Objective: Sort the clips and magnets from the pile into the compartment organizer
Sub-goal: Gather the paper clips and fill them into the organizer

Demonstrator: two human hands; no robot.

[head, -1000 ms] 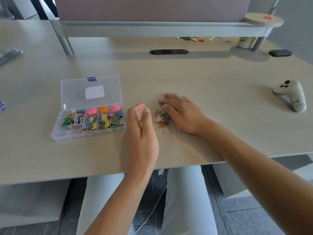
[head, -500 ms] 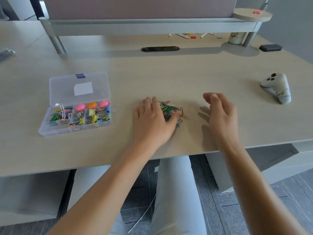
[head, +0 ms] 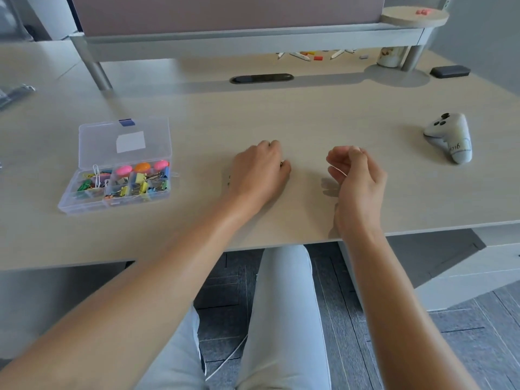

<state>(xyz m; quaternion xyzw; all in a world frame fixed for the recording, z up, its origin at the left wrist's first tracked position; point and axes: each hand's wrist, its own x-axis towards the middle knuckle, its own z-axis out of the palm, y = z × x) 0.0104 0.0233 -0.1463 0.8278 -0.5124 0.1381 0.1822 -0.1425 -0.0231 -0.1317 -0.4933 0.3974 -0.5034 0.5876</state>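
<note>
1. A clear plastic compartment organizer sits on the left of the pale wood-grain desk, its lid open and lying back flat.
2. Its compartments hold coloured binder clips, white paper clips and 3 round magnets, 2 pink and 1 orange, in the back row.
3. The left hand rests palm-down at the desk's middle, fingers curled over a clump of clips, of which only a metallic glint shows at the knuckles.
4. The right hand hovers just beside it, apart, fingers loosely curled; I cannot tell whether it holds anything.
5. A white handheld controller lies far right.
</note>
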